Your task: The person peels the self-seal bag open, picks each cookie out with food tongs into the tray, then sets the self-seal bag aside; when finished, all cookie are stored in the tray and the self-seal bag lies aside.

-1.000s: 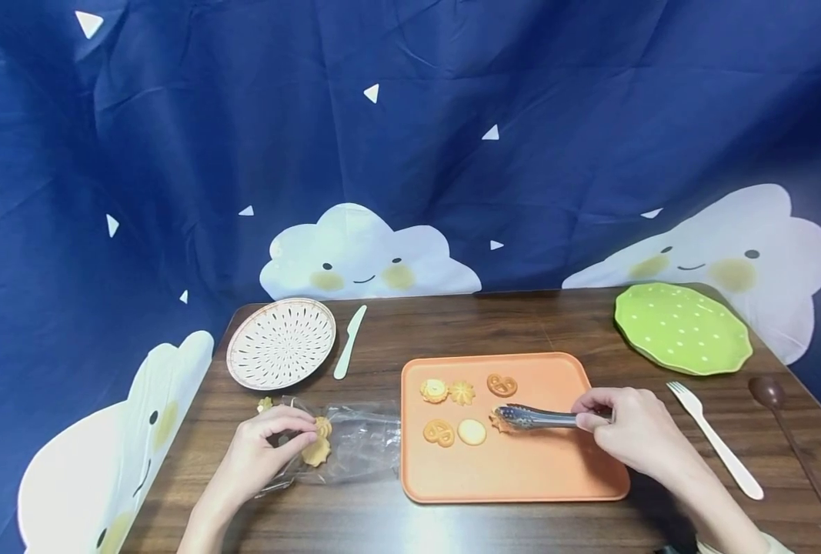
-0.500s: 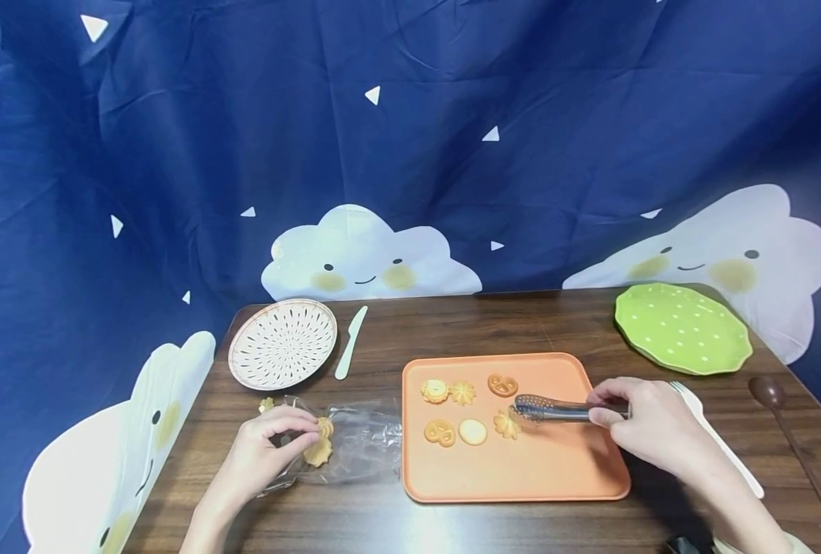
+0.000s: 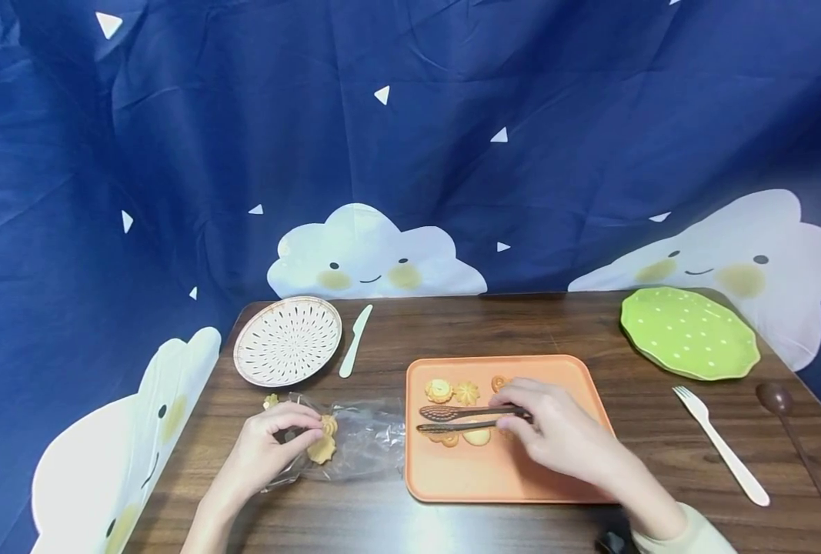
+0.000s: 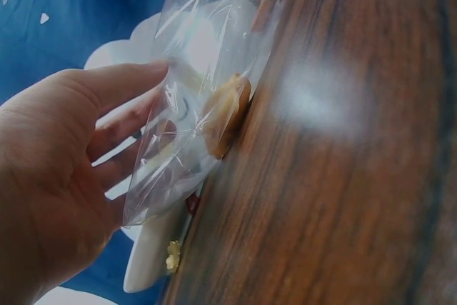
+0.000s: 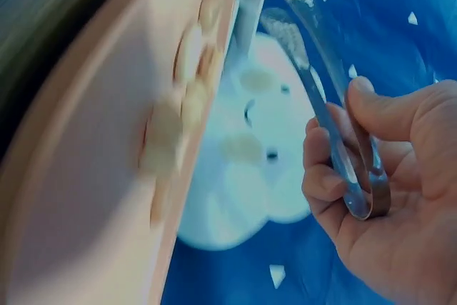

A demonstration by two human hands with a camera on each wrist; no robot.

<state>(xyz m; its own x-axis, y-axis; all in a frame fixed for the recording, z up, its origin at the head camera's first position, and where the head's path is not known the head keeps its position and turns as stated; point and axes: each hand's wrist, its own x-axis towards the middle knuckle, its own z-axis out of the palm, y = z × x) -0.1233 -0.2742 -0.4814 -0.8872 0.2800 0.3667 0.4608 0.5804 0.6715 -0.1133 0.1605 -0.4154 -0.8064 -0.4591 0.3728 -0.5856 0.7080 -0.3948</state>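
My left hand (image 3: 265, 450) pinches the edge of a clear plastic bag (image 3: 372, 440) lying on the table. Yellow-brown cookies (image 3: 323, 448) show inside it; the left wrist view has one cookie (image 4: 227, 116) through the film. In my right hand (image 3: 565, 431) is a pair of metal tongs (image 3: 441, 414), held over an orange tray (image 3: 521, 483). The tong tips stand a little apart with nothing between them, as the right wrist view of the tongs (image 5: 300, 48) confirms. Several cookies lie on the tray, including a flower-shaped cookie (image 3: 467, 393); hand and tongs partly cover others.
A white patterned plate (image 3: 288, 342) and a pale green knife (image 3: 356, 341) are at the back left. To the right are a green dotted plate (image 3: 689, 332), a white fork (image 3: 722, 446) and a brown spoon (image 3: 775, 398). A small yellowish piece (image 3: 271, 401) sits beside the bag.
The tongs let go of the flower-shaped cookie on the tray. My right hand then carried them left, above the other cookies, with the tips parted. My left hand stays at the bag.
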